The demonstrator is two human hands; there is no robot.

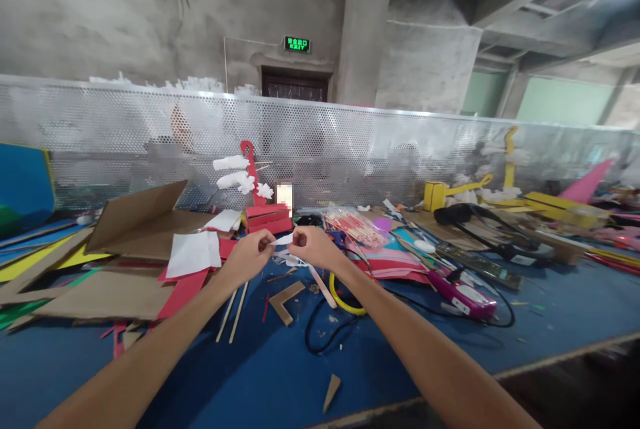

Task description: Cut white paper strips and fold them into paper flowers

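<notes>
My left hand (pixel 249 257) and my right hand (pixel 314 247) are raised together over the blue table (pixel 280 375). Both pinch a small white piece of paper (pixel 283 239) stretched between their fingertips. Just behind the hands stands a red cardboard model (pixel 265 215) with white tissue tufts on an upright red strip. Under the hands lie an L-shaped cardboard piece (pixel 286 300), thin wooden sticks (pixel 234 312) and a pink strip (pixel 323 287).
Brown cardboard sheets (pixel 135 222) and white paper (pixel 193 252) lie left. A pink glue gun (pixel 460 292) with black cable, a yellow ring (pixel 343 295), a bag of sticks (pixel 353 223) and yellow cardboard shapes (pixel 545 202) lie right. A perforated metal screen (pixel 400 149) runs behind.
</notes>
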